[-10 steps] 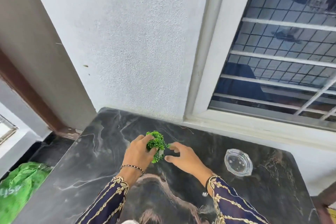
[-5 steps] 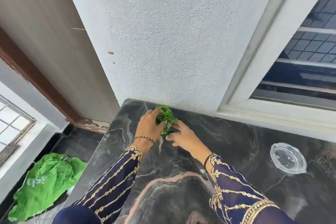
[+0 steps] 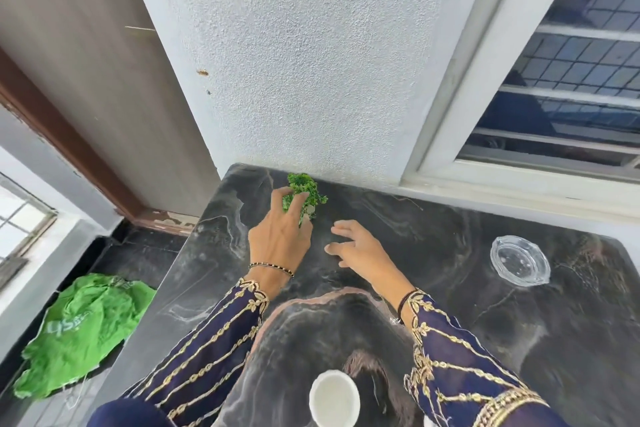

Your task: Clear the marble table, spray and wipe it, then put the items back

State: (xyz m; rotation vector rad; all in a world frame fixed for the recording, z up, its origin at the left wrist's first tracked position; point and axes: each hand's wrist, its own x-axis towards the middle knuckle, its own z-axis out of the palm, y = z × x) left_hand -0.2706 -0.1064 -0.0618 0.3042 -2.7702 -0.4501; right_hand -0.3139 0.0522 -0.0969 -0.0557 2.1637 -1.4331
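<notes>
A small green artificial plant [image 3: 304, 191] stands near the far left corner of the black marble table [image 3: 450, 305], close to the wall. My left hand [image 3: 280, 236] still touches it, fingers spread over its left side and base. Just to the right, my right hand [image 3: 353, 246] hovers above the table with relaxed fingers, holding nothing. A clear glass ashtray [image 3: 519, 265] sits on the right part of the table. A white round cup-like item [image 3: 334, 399] is at the near edge.
A textured white wall [image 3: 311, 62] rises right behind the table, with a barred window [image 3: 571, 62] to the right. A crumpled green bag [image 3: 83, 329] lies on the dark floor left of the table, beside a brown door frame [image 3: 69, 149].
Both hands carried the plant toward the far left corner near the wall. My right hand has since let go and drawn back to the right; my left still touches the plant.
</notes>
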